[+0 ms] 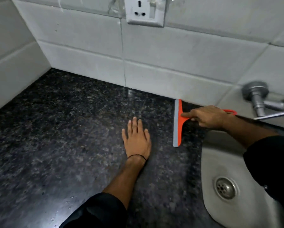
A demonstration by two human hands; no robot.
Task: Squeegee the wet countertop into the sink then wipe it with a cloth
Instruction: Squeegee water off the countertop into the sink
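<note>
An orange squeegee [178, 123] with a grey blade stands on the dark speckled granite countertop [63, 137], its blade running from the back wall toward me. My right hand [207, 116] grips its handle, index finger stretched along the orange head. My left hand [137, 137] lies flat on the countertop, fingers apart, a short way left of the blade. The steel sink [220, 162] lies to the right, just beyond the squeegee. No cloth is in view.
White tiled walls [154, 68] close the countertop at the back and left. A wall socket [144, 11] sits above. A chrome tap [261, 102] sticks out of the wall over the sink, whose drain [225, 187] is at the lower right.
</note>
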